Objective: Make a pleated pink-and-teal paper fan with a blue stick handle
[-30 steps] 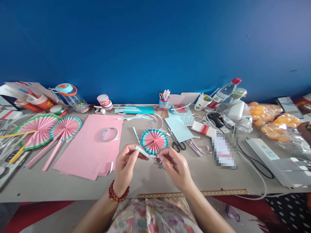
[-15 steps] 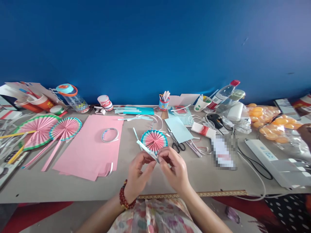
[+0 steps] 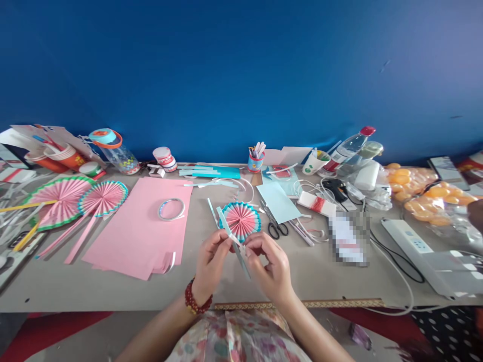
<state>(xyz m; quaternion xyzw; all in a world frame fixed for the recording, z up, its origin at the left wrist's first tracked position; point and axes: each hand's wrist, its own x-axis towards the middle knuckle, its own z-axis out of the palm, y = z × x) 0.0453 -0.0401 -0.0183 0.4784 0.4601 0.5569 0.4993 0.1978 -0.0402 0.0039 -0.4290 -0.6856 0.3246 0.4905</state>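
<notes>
Both my hands meet just above the near middle of the grey table [image 3: 332, 281]. My left hand [image 3: 212, 262], with a red bead bracelet on the wrist, pinches a narrow light-blue paper strip [image 3: 226, 224] that points up and to the left. My right hand [image 3: 270, 266] pinches the same strip lower down, where it runs down between the fingers. Right behind the hands lies a small round pleated paper fan [image 3: 240, 220], pink with a teal rim.
A stack of pink paper [image 3: 143, 226] with a tape ring [image 3: 171, 208] lies at left, beside two larger pleated fans [image 3: 71, 201]. Scissors [image 3: 275, 223], a light-blue sheet [image 3: 277, 199], cables, a power strip [image 3: 411, 240], bottles, cups and bagged orange balls [image 3: 430, 196] crowd the right.
My left hand has moved right and closer to my right hand. The strip's free end has swung from nearly level to pointing up and left.
</notes>
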